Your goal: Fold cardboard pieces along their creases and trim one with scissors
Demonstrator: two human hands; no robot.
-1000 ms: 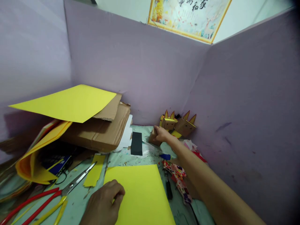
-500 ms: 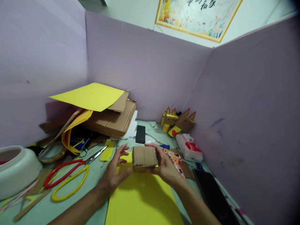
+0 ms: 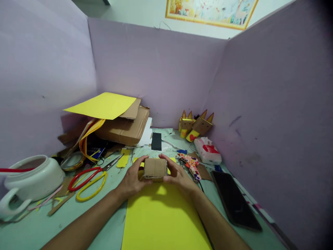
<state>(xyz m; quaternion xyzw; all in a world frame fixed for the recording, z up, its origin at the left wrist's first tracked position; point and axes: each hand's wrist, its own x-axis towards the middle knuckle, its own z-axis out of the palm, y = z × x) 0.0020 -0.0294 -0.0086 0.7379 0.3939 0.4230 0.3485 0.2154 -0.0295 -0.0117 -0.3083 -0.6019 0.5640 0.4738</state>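
Note:
A small brown cardboard box (image 3: 155,168) is held between both hands, over the far part of a yellow paper sheet (image 3: 163,215). My left hand (image 3: 134,178) grips its left side, fingers curled behind and thumb toward the near face. On the opposite side my right hand (image 3: 178,175) holds the box with its fingers at the back edge and its thumb at the front corner. The underside of the box is hidden, so I cannot tell whether it touches the paper. Scissors (image 3: 90,182) with one red and one yellow handle lie left of my left hand.
A white mug-like pot (image 3: 33,178) stands at the left. Behind it are stacked cardboard boxes (image 3: 122,130) under yellow paper (image 3: 104,106). At the right lie a black phone (image 3: 235,199), a tissue pack (image 3: 208,150) and a patterned glue gun (image 3: 191,165). Horned cardboard figures (image 3: 200,126) stand at the back.
My left hand has closed in from beside the box and now grips its left side. My right hand keeps its hold. The camera view has shifted slightly.

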